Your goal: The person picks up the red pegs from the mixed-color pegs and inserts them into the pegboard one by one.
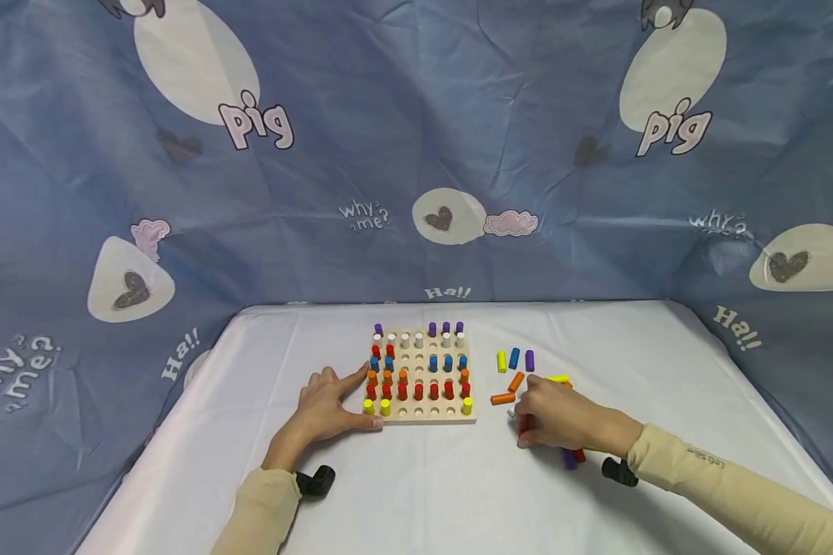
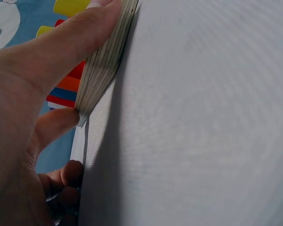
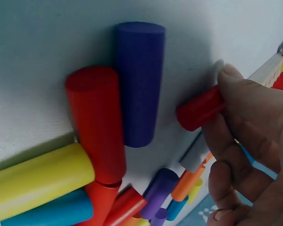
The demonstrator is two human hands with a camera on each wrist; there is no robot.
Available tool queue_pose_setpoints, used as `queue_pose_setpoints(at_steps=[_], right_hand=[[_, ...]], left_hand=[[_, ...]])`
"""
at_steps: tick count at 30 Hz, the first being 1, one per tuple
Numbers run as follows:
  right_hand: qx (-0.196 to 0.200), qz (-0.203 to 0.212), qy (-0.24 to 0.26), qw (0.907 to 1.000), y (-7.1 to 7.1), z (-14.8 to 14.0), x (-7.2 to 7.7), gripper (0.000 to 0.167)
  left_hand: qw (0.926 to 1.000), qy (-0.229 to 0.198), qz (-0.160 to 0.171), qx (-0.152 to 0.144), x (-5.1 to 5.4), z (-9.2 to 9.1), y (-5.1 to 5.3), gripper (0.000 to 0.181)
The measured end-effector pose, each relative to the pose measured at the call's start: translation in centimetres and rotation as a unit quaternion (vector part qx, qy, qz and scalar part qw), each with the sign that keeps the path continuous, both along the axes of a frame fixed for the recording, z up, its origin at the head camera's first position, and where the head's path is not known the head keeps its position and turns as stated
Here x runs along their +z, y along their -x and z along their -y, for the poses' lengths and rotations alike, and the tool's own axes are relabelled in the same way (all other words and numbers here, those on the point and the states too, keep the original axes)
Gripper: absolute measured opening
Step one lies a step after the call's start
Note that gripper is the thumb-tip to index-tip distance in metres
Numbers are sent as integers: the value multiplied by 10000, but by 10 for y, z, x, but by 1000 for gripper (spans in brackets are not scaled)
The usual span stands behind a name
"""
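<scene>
A wooden pegboard stands on the white-covered table, with rows of purple, white, red, blue, orange and yellow pegs in it and several bare holes. My left hand holds its near left corner, thumb along the front edge and index finger against the left side. To the right of the board, my right hand pinches a red peg between thumb and fingers, just over the cloth. Loose pegs lie around that hand, among them a purple peg and another red peg.
More loose pegs lie right of the board: a yellow peg, a blue peg and an orange peg. In the right wrist view, a grey peg lies beyond the pinched one. Behind the table hangs a blue printed cloth.
</scene>
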State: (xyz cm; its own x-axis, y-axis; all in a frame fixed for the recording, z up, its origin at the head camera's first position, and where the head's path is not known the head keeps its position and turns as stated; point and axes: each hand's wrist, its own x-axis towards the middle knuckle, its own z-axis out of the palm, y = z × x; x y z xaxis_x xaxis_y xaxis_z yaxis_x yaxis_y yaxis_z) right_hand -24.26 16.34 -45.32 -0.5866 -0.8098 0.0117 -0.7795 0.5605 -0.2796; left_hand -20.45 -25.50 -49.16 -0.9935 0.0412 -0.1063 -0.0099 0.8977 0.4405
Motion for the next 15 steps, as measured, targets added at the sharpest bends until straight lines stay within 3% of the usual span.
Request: queue_pose_setpoints(at_steps=[5, 15], right_hand=[[17, -236, -128, 9996, 0, 3, 4, 18], [-144, -228, -89, 9996, 7, 3, 13, 13]], left_hand=[[10000, -12, -6, 6, 0, -1, 0, 114], [10000, 10, -32, 8, -1, 0, 0, 113]])
